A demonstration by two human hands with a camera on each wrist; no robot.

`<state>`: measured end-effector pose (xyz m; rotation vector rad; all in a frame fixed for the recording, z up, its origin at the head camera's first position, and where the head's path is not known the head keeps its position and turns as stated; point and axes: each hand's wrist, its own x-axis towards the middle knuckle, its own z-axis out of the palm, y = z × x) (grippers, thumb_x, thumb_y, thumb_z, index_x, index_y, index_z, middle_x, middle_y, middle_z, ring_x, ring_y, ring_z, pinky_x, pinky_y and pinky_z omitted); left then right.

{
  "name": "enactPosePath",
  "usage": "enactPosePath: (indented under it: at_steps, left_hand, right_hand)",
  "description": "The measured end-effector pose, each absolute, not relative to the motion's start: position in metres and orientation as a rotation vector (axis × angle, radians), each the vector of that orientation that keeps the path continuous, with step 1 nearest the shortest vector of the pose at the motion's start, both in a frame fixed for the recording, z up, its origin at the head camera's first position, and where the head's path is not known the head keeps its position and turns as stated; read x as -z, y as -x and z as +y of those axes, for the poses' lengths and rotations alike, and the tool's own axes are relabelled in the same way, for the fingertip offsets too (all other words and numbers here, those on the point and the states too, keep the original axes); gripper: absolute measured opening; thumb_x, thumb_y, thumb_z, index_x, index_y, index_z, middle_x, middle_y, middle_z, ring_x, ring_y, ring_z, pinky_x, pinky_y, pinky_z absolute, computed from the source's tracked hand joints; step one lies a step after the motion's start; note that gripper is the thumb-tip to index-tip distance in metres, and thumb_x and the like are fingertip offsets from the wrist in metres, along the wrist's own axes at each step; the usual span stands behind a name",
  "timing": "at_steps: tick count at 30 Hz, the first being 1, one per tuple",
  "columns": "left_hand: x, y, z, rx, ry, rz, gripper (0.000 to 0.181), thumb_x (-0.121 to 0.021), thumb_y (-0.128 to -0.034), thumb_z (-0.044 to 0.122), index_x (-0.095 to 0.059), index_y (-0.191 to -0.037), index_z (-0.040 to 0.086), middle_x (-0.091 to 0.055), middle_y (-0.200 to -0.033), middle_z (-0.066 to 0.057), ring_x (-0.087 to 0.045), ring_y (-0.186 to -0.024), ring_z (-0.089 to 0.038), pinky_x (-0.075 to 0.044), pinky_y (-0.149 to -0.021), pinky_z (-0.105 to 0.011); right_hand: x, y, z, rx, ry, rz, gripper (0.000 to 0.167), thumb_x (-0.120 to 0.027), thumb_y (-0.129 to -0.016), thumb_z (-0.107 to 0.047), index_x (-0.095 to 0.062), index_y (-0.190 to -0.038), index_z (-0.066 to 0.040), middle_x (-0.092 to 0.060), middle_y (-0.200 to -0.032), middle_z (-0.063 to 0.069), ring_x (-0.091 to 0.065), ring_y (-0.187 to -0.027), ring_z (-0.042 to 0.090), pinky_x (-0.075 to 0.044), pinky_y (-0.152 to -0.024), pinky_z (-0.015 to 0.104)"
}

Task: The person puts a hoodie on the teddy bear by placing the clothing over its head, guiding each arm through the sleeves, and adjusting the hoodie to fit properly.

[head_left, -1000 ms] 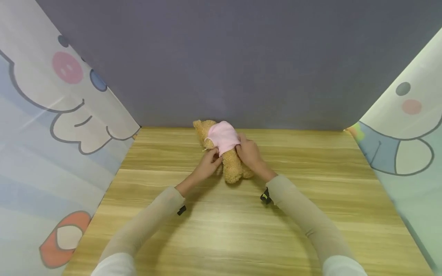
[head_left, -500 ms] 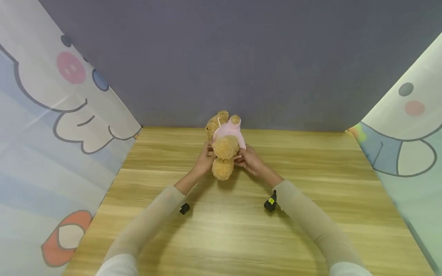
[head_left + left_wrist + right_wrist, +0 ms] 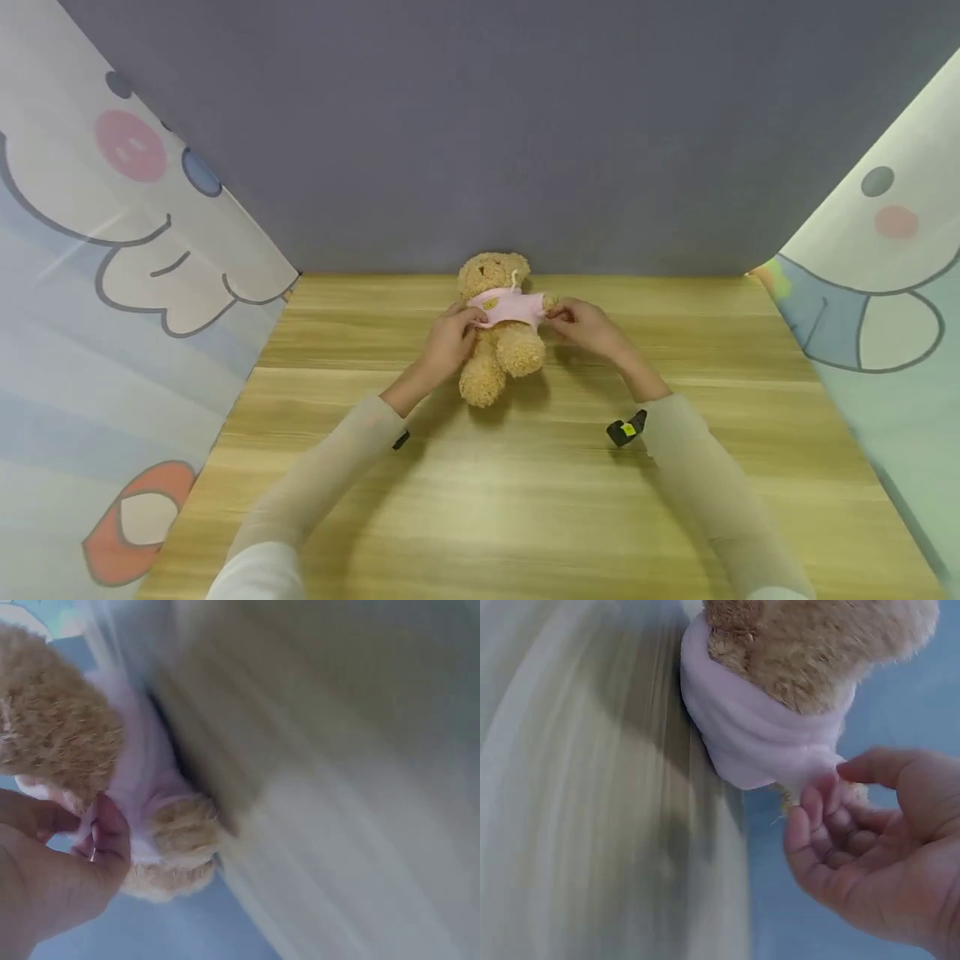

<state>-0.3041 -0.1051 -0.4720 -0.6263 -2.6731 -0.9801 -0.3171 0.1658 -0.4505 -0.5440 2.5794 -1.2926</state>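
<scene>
A light brown teddy bear point(image 3: 483, 377) in a pink shirt point(image 3: 517, 308) lies face up near the table's back edge, head toward the dark wall, legs toward me. A small yellow-brown print marks the shirt's front. My left hand point(image 3: 447, 340) pinches the shirt's hem at the bear's left side as I see it; in the left wrist view, pink cloth point(image 3: 139, 757) shows between thumb and fingers. On the other side, my right hand point(image 3: 592, 327) pinches the sleeve end beside the paw point(image 3: 551, 302). The right wrist view shows thumb and fingertips on this pink sleeve point(image 3: 814, 766).
The wood-grain table point(image 3: 480, 500) stretches out in front of the bear. A dark grey wall point(image 3: 525, 142) rises directly behind it. Printed cartoon panels point(image 3: 142, 375) stand on both sides. A black wrist device point(image 3: 626, 429) hangs under the right sleeve.
The bear has been turned from back up to face up, its head now pointing straight to the wall. My right hand has shifted right, from the shirt's lower edge to the sleeve.
</scene>
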Motion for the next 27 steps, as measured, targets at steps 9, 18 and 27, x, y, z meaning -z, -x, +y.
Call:
enactPosePath:
  at_steps: [9,18,27]
  left_hand:
    - [0.483,0.290,-0.095,0.811,0.838,-2.621,0.038,-0.067,-0.0872,-0.013,-0.072,-0.119,0.008,-0.062,-0.108,-0.013,-0.061,-0.084,-0.020,-0.054,-0.070,-0.026]
    - [0.493,0.267,-0.079,0.703,1.082,-2.574,0.039,-0.064,-0.0799,-0.020,-0.077,-0.104,0.008,-0.072,-0.105,-0.008,-0.067,-0.103,-0.024,-0.056,-0.092,-0.032]
    - [0.480,0.281,-0.082,0.888,1.271,-2.694,0.023,-0.068,-0.0922,-0.005,-0.077,-0.108,0.008,-0.074,-0.106,-0.003,-0.069,-0.102,-0.016,-0.053,-0.095,-0.027]
  right_hand:
    - [0.445,0.316,0.137,0.842,0.908,2.939,0.050,-0.080,-0.087,-0.015,-0.060,-0.127,0.005,-0.058,-0.114,0.018,-0.057,-0.101,0.031,-0.054,-0.090,0.044]
    - [0.482,0.305,0.149,0.577,1.129,3.142,0.022,-0.070,-0.091,-0.019,-0.066,-0.091,0.002,-0.058,-0.107,0.019,-0.054,-0.092,0.033,-0.051,-0.080,0.043]
    - [0.476,0.301,0.172,0.471,1.243,2.956,0.024,-0.079,-0.086,-0.017,-0.070,-0.096,0.003,-0.051,-0.111,0.018,-0.050,-0.097,0.030,-0.051,-0.086,0.043]
